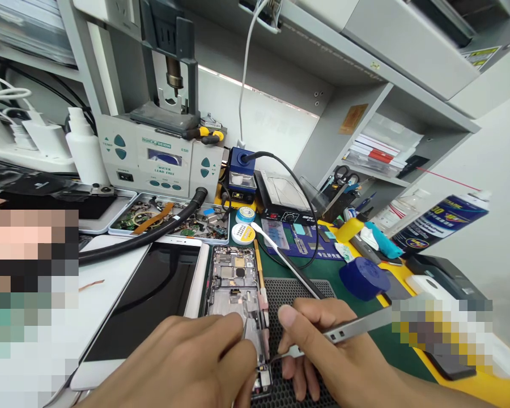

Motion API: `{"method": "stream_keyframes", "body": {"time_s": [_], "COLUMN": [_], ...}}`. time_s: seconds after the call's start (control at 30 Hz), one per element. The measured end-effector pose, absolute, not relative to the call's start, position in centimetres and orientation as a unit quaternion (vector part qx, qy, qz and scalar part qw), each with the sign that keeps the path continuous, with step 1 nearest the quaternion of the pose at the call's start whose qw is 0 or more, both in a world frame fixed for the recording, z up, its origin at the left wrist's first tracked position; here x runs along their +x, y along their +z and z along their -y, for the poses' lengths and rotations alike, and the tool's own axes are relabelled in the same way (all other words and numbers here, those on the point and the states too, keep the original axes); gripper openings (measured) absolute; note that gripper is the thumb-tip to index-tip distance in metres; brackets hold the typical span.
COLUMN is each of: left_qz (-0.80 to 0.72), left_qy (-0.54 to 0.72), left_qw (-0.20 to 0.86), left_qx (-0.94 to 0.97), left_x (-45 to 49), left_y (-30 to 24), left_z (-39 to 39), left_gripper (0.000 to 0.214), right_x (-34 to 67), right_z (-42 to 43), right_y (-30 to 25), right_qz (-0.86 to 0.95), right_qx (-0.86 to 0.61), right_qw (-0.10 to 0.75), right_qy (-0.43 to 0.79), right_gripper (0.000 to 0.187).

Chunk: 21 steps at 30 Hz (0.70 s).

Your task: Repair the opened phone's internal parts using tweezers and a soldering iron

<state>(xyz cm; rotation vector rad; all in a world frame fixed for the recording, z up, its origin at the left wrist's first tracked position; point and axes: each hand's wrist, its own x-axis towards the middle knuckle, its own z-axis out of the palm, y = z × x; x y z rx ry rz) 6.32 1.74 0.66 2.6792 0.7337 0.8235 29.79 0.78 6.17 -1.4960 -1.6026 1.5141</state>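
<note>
The opened phone (233,283) points lengthwise away from the person, its near end hidden under the left hand (187,362), fingers pressed together. The right hand (331,345) pinches tweezers (357,328) aimed leftward.

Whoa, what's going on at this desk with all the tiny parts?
A person is working on an opened phone that lies on a dark mat with holes. The left hand rests on the phone's insides. The right hand pinches metal tweezers, with their tips down at the phone's lower end. A white phone lies screen-up beside it, and a tray of small parts sits behind.
</note>
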Motion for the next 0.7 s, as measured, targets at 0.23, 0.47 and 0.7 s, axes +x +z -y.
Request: {"method": "stream_keyframes", "body": {"time_s": [0.23,0.47,0.7], "left_qz": [-0.254,-0.287,-0.248], "left_qy": [0.287,0.278,0.297], "left_qw": [0.099,0.075,0.116], "left_qx": [0.918,0.914,0.915], "left_x": [6.8,6.9,6.2], "left_y": [0.8,1.7,-0.2], "left_z": [-2.0,-2.3,-1.7], "left_gripper": [0.014,0.015,0.021], "right_x": [30.2,30.7,32.0], "right_z": [-1.0,-2.2,-0.8], "right_y": [5.6,6.3,7.5], "right_qz": [0.542,0.472,0.522], "right_qx": [-0.523,-0.478,-0.504], "right_qw": [0.259,0.233,0.213], "right_qy": [0.605,0.703,0.654], "right_gripper": [0.067,0.058,0.050]}}
